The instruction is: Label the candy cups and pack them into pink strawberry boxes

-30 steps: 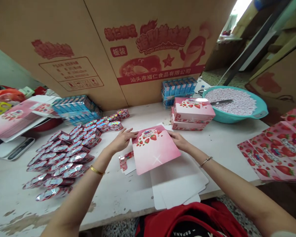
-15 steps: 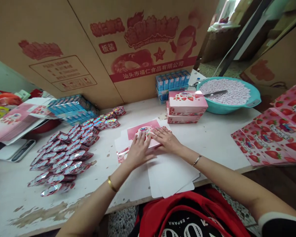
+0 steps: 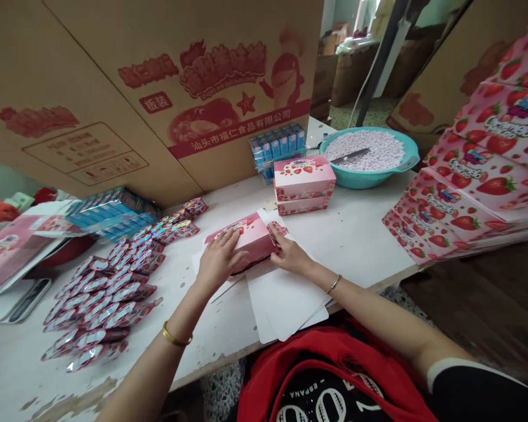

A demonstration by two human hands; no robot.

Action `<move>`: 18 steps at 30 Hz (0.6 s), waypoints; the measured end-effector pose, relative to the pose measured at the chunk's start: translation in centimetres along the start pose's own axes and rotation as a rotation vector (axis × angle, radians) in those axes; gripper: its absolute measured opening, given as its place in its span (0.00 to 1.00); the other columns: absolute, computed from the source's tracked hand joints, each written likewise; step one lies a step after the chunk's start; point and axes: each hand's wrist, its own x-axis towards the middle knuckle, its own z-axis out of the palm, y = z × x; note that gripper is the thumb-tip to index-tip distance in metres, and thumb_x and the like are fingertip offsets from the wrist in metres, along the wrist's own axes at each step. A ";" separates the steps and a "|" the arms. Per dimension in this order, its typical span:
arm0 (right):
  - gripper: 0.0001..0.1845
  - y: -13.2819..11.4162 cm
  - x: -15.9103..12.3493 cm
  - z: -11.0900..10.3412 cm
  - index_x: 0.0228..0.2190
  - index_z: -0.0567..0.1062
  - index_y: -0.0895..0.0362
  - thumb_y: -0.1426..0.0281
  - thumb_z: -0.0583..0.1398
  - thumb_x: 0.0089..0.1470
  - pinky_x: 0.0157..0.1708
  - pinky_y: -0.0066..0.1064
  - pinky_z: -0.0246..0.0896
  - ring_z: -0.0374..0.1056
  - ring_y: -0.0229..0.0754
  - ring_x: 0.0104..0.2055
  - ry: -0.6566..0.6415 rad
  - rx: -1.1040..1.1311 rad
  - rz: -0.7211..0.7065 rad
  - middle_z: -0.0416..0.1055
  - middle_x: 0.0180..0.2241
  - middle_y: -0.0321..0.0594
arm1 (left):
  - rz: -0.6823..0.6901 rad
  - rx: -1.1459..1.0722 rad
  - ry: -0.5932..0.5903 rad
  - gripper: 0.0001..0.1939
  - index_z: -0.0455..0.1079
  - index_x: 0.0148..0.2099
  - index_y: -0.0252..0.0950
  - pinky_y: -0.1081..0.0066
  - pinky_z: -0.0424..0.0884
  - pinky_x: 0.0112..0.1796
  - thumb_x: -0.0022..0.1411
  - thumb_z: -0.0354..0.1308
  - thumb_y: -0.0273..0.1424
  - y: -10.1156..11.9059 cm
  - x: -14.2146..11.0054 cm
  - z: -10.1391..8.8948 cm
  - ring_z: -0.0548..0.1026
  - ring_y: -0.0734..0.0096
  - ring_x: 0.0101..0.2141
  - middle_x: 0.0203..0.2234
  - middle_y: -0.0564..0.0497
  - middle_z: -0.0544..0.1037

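Observation:
A pink strawberry-printed carton (image 3: pixel 260 241) stands raised into a box shape on the table in front of me. My left hand (image 3: pixel 220 253) lies over its left part, fingers stretched across the top and thumb apart. At the carton's right end, my right hand (image 3: pixel 289 253) has its fingers bent round a printed end flap (image 3: pixel 278 227), thumb on the near side. White sheets, apparently flat cartons face down (image 3: pixel 286 302), lie under and in front of the box. Behind it to the right sit two finished-looking pink boxes (image 3: pixel 305 183), one on top of the other.
Many shiny pink packets (image 3: pixel 110 287) cover the table's left side. Blue packs (image 3: pixel 114 212) stand behind them, with more blue packs (image 3: pixel 278 146) at the back. A turquoise basin (image 3: pixel 365 179) holds small pale pieces and a knife-like blade (image 3: pixel 349 155). Strawberry boxes (image 3: pixel 475 170) are piled right.
The flat carton under my hands has been opened up into a box. My right hand has closed at its right end, and my left hand rests on its left. The view has shifted right.

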 end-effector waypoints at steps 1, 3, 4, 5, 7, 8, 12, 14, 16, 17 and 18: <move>0.49 -0.1 0.1 0.1 0.69 0.41 0.54 0.75 0.56 0.50 0.44 0.41 0.73 0.76 0.47 0.39 0.003 -0.011 0.014 0.71 0.55 0.51 | -0.021 0.009 0.001 0.30 0.60 0.67 0.40 0.51 0.62 0.60 0.67 0.51 0.46 0.0 -0.1 0.1 0.60 0.50 0.65 0.65 0.44 0.62; 0.51 -0.2 0.1 0.0 0.69 0.40 0.55 0.77 0.56 0.49 0.39 0.37 0.73 0.75 0.44 0.33 0.000 -0.015 0.019 0.75 0.50 0.49 | -0.054 0.023 0.001 0.31 0.59 0.67 0.40 0.49 0.62 0.60 0.67 0.51 0.46 0.1 -0.3 0.3 0.60 0.48 0.65 0.65 0.44 0.61; 0.51 -0.2 0.1 -0.1 0.69 0.40 0.55 0.77 0.56 0.49 0.38 0.36 0.73 0.74 0.43 0.31 -0.004 -0.005 0.015 0.76 0.47 0.47 | -0.060 0.032 0.000 0.31 0.58 0.68 0.40 0.48 0.62 0.60 0.67 0.50 0.46 0.1 -0.4 0.4 0.60 0.48 0.65 0.66 0.44 0.61; 0.52 -0.3 0.0 -0.3 0.69 0.39 0.55 0.78 0.56 0.48 0.37 0.34 0.72 0.73 0.42 0.29 -0.011 0.009 0.009 0.77 0.45 0.45 | -0.058 0.044 -0.001 0.31 0.58 0.68 0.40 0.48 0.62 0.60 0.67 0.50 0.46 0.2 -0.4 0.6 0.60 0.47 0.65 0.66 0.44 0.61; 0.53 -0.3 -0.1 -0.5 0.69 0.38 0.55 0.78 0.56 0.47 0.36 0.32 0.72 0.72 0.39 0.28 -0.026 0.034 -0.014 0.78 0.43 0.43 | -0.047 0.073 0.009 0.32 0.59 0.68 0.38 0.47 0.62 0.59 0.67 0.51 0.45 0.8 -0.4 1.1 0.60 0.44 0.64 0.65 0.42 0.61; 0.53 -0.3 -0.1 -0.5 0.69 0.38 0.55 0.79 0.56 0.47 0.37 0.31 0.72 0.72 0.39 0.28 -0.028 0.038 -0.032 0.77 0.44 0.42 | -0.043 0.087 0.021 0.32 0.60 0.67 0.36 0.47 0.62 0.59 0.66 0.52 0.45 1.1 -0.4 1.4 0.60 0.43 0.64 0.65 0.40 0.62; 0.48 -0.3 0.0 -0.5 0.68 0.47 0.51 0.80 0.54 0.48 0.47 0.33 0.71 0.74 0.43 0.45 0.011 0.019 -0.151 0.71 0.56 0.44 | 0.010 0.081 0.099 0.34 0.60 0.66 0.32 0.48 0.62 0.59 0.64 0.55 0.44 1.0 -0.6 2.7 0.61 0.42 0.63 0.63 0.35 0.64; 0.45 -0.1 0.0 -0.4 0.67 0.52 0.51 0.81 0.53 0.48 0.53 0.35 0.68 0.68 0.46 0.57 0.032 0.023 -0.193 0.66 0.61 0.44 | 0.114 0.043 0.123 0.36 0.58 0.67 0.36 0.47 0.55 0.62 0.62 0.56 0.47 -0.4 -1.2 3.1 0.61 0.45 0.64 0.63 0.37 0.64; 0.43 0.1 -0.1 -0.2 0.66 0.56 0.53 0.80 0.53 0.48 0.57 0.36 0.66 0.62 0.47 0.63 0.036 0.027 -0.205 0.64 0.62 0.45 | 0.200 0.004 0.150 0.40 0.57 0.68 0.39 0.44 0.47 0.64 0.59 0.58 0.50 -2.4 -2.1 3.5 0.58 0.45 0.65 0.64 0.38 0.63; 0.42 0.2 -0.1 -0.2 0.65 0.57 0.54 0.80 0.53 0.48 0.57 0.36 0.66 0.62 0.47 0.63 0.032 0.026 -0.201 0.64 0.62 0.45 | 0.212 -0.013 0.165 0.41 0.57 0.68 0.38 0.43 0.45 0.64 0.58 0.58 0.51 -3.4 -2.5 3.6 0.56 0.45 0.66 0.64 0.37 0.63; 0.42 0.3 -0.1 -0.1 0.65 0.57 0.54 0.80 0.54 0.49 0.57 0.37 0.66 0.63 0.47 0.62 0.026 0.023 -0.192 0.64 0.62 0.45 | 0.200 -0.032 0.181 0.41 0.57 0.68 0.37 0.44 0.46 0.64 0.58 0.58 0.52 -4.2 -2.8 3.7 0.56 0.45 0.66 0.64 0.37 0.63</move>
